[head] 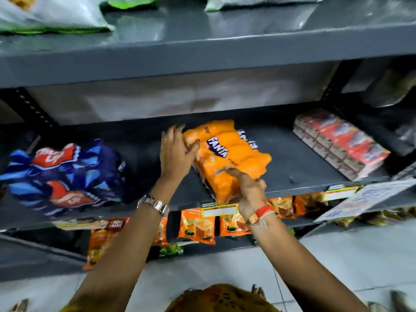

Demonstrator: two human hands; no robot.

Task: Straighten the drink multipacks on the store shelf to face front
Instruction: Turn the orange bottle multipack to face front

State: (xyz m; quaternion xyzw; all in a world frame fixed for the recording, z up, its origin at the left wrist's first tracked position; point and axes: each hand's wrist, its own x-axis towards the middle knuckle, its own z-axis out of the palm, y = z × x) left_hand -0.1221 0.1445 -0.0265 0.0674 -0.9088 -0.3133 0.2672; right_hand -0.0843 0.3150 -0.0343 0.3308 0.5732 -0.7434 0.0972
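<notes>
An orange Fanta multipack (227, 154) lies skewed on the dark grey middle shelf (299, 167), its near end reaching the shelf's front edge. My left hand (176, 152) presses flat against the pack's left side, fingers spread and thumb on top. My right hand (249, 188) grips the pack's near corner at the shelf edge. A blue and red Thums Up multipack (65, 176) lies on the same shelf at the left, twisted at an angle. A red and white multipack (340, 143) rests at the right, angled toward the back.
The upper shelf (202, 52) overhangs close above and carries snack bags (54, 14). Orange tea packets (197, 226) hang on the lower shelf under the price tags (219, 210). A loose white label (369, 199) sticks out at the right. Grey floor tiles lie below.
</notes>
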